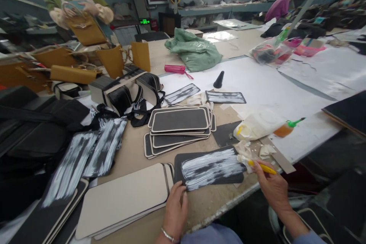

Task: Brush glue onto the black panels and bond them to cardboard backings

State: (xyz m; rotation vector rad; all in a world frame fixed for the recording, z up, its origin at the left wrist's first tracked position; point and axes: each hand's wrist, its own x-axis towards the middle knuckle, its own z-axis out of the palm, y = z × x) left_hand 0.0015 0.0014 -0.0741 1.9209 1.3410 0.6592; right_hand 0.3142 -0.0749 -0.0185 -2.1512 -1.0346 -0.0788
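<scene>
My right hand [271, 187] grips the yellow handle of a brush [262, 166]. The brush's white-coated bristles touch the right end of a black rectangular panel [211, 167], which is streaked with white glue. At the panel's lower left corner rests my left hand [176, 202], its fingers stretched out and holding nothing. Close by on the left lies a stack of beige panels [126, 198] with rounded corners. Behind the streaked panel sits a pile of black panels with beige rims [180, 120].
A glue-filled plastic bag [254, 126] and an orange bottle with green nozzle [286, 129] stand right. More glue-streaked panels [71, 164] lie left; a black cone [219, 80] and green sack [194, 49] are farther back. Across the table, a person holds a tan handbag [85, 28].
</scene>
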